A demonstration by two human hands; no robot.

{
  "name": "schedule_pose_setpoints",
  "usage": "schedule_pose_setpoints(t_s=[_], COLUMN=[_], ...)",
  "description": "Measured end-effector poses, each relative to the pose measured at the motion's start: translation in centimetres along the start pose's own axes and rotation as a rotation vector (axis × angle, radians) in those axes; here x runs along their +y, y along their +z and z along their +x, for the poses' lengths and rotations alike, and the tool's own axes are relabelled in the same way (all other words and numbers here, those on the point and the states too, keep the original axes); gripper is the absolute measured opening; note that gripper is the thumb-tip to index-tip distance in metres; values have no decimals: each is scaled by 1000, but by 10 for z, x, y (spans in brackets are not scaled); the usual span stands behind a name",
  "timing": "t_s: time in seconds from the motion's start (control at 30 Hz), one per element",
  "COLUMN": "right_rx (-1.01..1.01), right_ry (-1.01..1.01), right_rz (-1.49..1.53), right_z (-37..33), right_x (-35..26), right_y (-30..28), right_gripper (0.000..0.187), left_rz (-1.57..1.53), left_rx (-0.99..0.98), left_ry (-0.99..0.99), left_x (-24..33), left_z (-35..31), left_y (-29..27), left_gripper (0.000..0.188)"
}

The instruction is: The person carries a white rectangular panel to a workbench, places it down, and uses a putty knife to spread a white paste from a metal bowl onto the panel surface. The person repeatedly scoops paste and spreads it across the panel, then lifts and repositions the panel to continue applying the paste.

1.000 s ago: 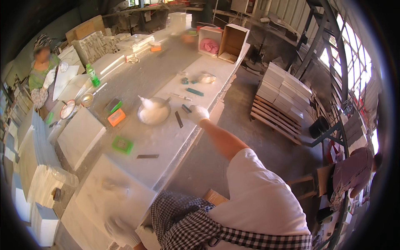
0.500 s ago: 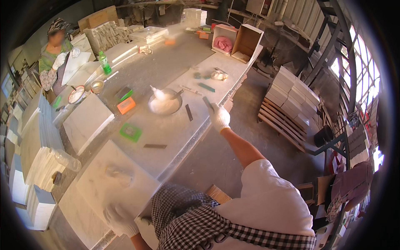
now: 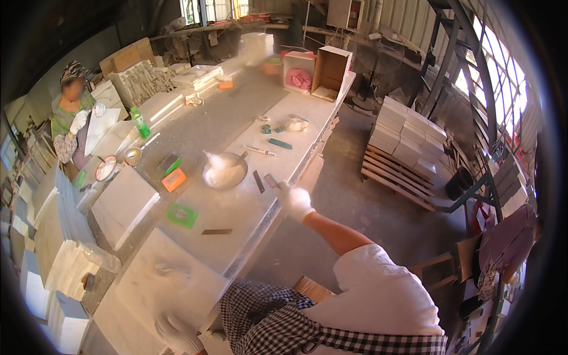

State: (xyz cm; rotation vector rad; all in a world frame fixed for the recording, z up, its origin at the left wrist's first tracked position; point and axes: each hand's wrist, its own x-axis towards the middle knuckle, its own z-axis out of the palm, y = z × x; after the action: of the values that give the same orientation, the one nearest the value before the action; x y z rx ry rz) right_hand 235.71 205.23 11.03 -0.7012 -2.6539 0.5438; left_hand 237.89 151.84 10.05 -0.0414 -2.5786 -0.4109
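My right hand (image 3: 297,202), in a white glove, is closed on a short flat grey bar (image 3: 271,180) at the right edge of the long table (image 3: 260,222). The bar's exact kind is not clear. Just left of it lies a dark metal strip (image 3: 258,181); beyond is a metal bowl (image 3: 244,170) of white powder or paste. My left hand (image 3: 174,333), also gloved, lies with outstretched fingers on the near part of a white marble tile (image 3: 195,278), which has a pale smear on it. A second metal strip (image 3: 217,231) rests past that tile.
Green (image 3: 181,215) and orange (image 3: 174,180) boxes sit mid-table. A teal bar (image 3: 280,144) and a white marker-like stick (image 3: 260,151) lie farther off. Stacked tiles (image 3: 53,219) line the left. Across the table a co-worker (image 3: 77,118) holds a tile. Right stands a loaded pallet (image 3: 397,171).
My right hand has come nearer and to the left with the grey bar, from beside the teal bar. My left hand stays at the tile. The view has shifted slightly.
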Motion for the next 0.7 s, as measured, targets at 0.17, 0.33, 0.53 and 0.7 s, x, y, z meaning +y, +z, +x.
schedule_pose_setpoints(t_s=[0.17,0.33,0.53,0.7], right_rx=[-270,-494,-602,-756], right_ry=[-472,-798,-929,-950], right_rz=[167,482,822,728], right_z=[-41,-122,-172,-175], right_x=[-87,-197,-270,-244], right_y=[14,10,15,34], right_gripper=[64,50,16,24], left_rz=[44,-66,72,159], left_rx=[262,151,-52,-25], left_ry=[235,176,-5,-162], left_x=[25,81,77,29], left_z=[15,19,23,6], left_y=[-1,-22,-47,-63], left_gripper=[25,39,37,36])
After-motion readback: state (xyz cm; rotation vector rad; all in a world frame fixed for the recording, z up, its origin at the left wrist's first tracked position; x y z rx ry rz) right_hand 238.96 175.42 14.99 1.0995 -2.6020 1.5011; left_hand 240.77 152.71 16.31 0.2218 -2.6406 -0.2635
